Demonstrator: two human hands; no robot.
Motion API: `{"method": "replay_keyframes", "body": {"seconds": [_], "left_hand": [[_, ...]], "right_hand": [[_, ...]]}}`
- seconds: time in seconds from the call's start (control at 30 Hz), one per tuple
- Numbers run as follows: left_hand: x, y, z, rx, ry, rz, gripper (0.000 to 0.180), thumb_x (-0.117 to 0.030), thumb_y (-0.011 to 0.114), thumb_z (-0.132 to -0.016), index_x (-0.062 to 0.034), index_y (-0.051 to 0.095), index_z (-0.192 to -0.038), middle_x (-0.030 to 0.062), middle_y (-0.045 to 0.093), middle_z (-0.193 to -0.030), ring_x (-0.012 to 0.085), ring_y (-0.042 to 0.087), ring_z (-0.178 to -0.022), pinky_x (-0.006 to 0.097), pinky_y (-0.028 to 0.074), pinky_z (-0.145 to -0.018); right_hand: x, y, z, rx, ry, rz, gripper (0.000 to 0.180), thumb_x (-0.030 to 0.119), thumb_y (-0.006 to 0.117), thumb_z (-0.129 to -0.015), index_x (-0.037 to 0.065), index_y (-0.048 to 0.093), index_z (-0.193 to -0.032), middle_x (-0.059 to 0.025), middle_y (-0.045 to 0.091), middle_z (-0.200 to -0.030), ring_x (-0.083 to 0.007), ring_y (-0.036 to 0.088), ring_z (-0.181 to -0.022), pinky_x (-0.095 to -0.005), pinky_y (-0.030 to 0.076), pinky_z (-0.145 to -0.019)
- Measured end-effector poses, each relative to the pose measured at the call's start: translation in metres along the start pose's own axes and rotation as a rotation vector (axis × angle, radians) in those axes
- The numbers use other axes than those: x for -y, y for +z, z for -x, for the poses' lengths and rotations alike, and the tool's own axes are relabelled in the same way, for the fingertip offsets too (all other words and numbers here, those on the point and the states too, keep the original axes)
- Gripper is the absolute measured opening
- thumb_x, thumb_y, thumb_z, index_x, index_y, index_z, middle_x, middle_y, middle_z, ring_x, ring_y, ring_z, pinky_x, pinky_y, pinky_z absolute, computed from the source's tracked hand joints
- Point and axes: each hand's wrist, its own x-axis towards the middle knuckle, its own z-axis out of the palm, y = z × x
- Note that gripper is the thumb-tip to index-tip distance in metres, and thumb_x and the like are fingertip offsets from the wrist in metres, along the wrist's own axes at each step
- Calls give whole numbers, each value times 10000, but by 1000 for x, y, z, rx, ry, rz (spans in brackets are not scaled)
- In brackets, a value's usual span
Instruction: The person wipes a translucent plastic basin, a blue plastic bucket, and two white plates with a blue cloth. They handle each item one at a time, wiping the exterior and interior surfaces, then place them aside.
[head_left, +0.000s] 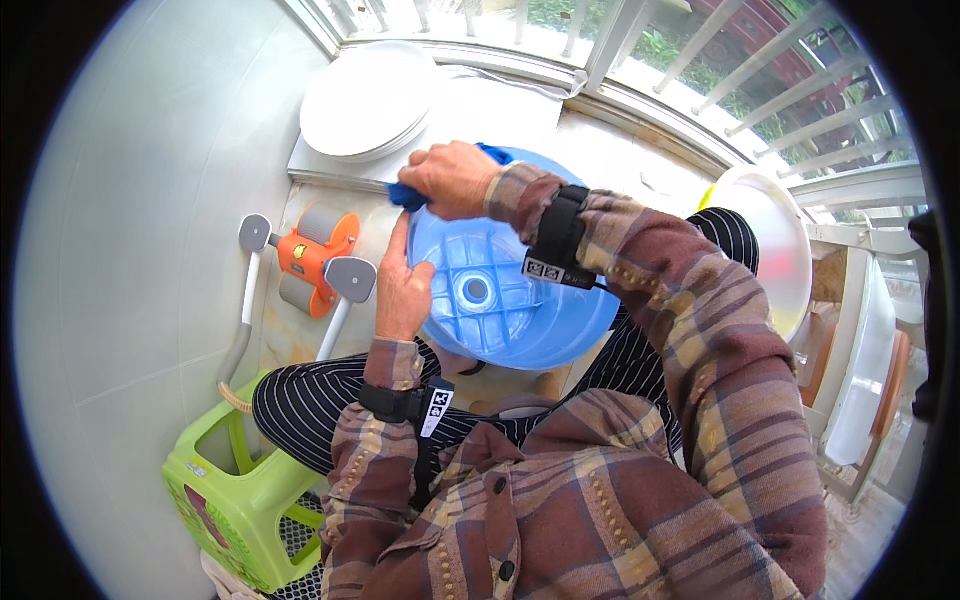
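A round blue plastic basin (500, 310) is turned bottom-up in front of me, resting over my knees in striped trousers. My left hand (402, 285) grips its left rim, fingers spread against the underside. My right hand (452, 178) presses a blue cloth (408, 195) against the basin's far upper edge; only the cloth's ends show past my fingers. Both wrists wear black straps with small tags.
A stack of white plates (365, 100) sits on a white ledge at the back. An orange and grey valve with white pipes (312, 258) is on the left wall. A green plastic stool (235, 490) stands lower left. A metal bowl (775, 245) and railing lie right.
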Motion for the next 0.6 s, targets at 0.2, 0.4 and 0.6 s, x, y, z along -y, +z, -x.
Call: {"method": "replay_keyframes", "body": {"seconds": [0.2,0.4,0.6], "left_hand": [[6,3,-1,-25,56,93,678,-21,424,-722,19,373,-1398,248,553,-1250,318,577,-1110,356,439,-955],[11,2,-2,5,21,169,654,-59,410,-752,11,371,-1400,232,558,-1243,308,578,-1104,351,448,-943],[14,3,2,-30,95,124,610,-65,443,-794,14,368,-1394,237,549,-1247,303,562,-1123,361,447,-947]], "right_hand": [[-76,-2,29,152,549,-14,205,113,631,-752,55,697,-937,-171,689,-893,-314,683,-833,-395,552,-748],[-110,-8,92,423,962,-101,437,245,628,-741,-32,660,-1078,-248,665,-1011,-365,664,-929,-386,528,-826],[-128,-6,115,459,1095,-340,519,303,694,-697,-10,658,-1109,-214,653,-1097,-329,631,-1036,-386,487,-913]]}}
